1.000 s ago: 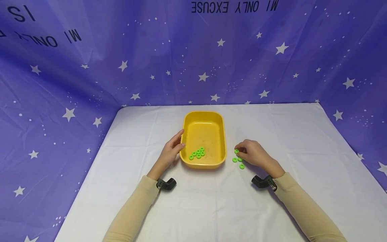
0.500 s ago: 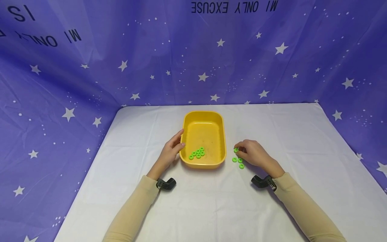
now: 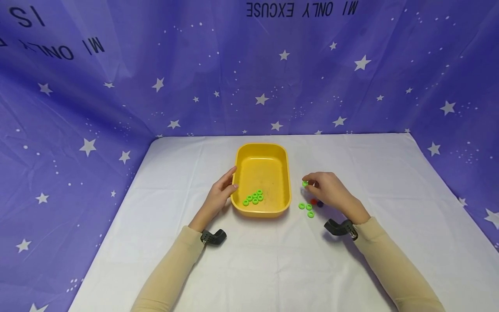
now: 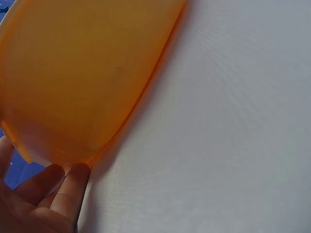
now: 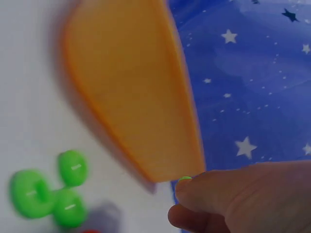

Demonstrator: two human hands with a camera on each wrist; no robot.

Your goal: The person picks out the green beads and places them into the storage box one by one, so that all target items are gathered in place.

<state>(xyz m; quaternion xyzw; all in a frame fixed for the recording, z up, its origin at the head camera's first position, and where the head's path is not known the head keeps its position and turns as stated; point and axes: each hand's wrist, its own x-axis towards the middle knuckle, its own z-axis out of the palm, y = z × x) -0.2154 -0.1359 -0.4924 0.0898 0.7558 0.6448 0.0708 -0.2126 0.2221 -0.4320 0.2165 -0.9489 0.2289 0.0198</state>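
Note:
A yellow plastic tray [image 3: 263,149] stands on the white cloth, with several small green rings [image 3: 255,195] lying near its front left corner. My left hand [image 3: 216,197] holds the tray's left side, thumb at the rim and fingertips against the outer wall [image 4: 87,107]. To the right of the tray, my right hand [image 3: 330,190] pinches one green ring [image 3: 305,184] between thumb and forefinger. In the right wrist view only a sliver of that ring [image 5: 185,178] shows past the fingers. Three more green rings [image 3: 309,207] lie on the cloth below the right hand.
A small red piece [image 3: 313,201] and a dark blue one [image 3: 320,204] sit under the right hand, partly hidden. A purple star-patterned curtain [image 3: 222,69] rises behind the white-covered table [image 3: 249,268]. Both wrists carry black camera mounts [image 3: 213,236].
My right hand has moved slightly up and away from the pile with the green ring pinched. This uncovers the red and dark blue pieces. My left hand and the tray stay put.

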